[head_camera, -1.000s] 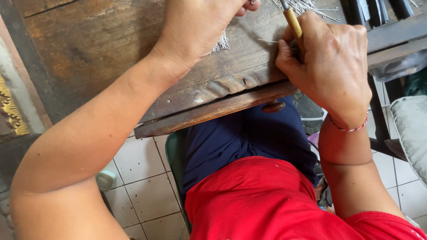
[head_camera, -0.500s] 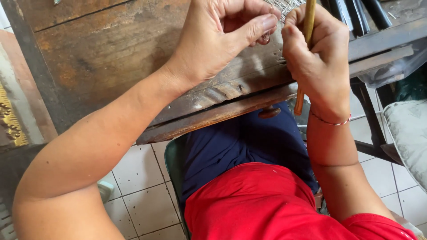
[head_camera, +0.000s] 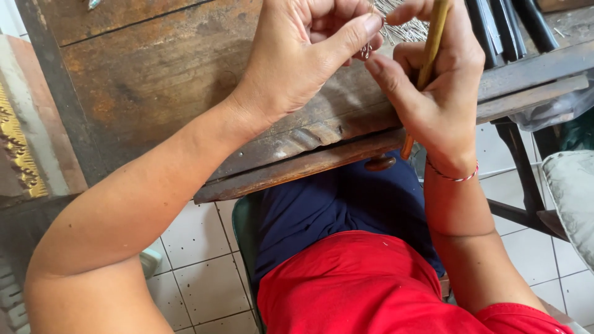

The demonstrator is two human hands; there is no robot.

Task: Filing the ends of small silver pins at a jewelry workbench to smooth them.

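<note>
Wire bit (head_camera: 367,49), tiny and silvery, sits pinched in left hand (head_camera: 303,55) fingertips above the worn wooden bench (head_camera: 154,80); right hand (head_camera: 433,93) grips a wooden-handled tool (head_camera: 430,55). Slack pinch, and it probably drops off the bench edge.

The desk (head_camera: 154,80) is a worn wooden unit with a dark, stained and scratched top, a seam line running across its far part, and a moulded front edge with a rounded wooden knob (head_camera: 380,163) beneath it. Lying directly on the top at the far edge is a heap of thin silvery wire pieces (head_camera: 405,28), with several dark, long bar-shaped tools (head_camera: 504,25) side by side to the right of it. The desk stands on a floor of pale square tiles (head_camera: 192,272) with dark grout lines.
</note>
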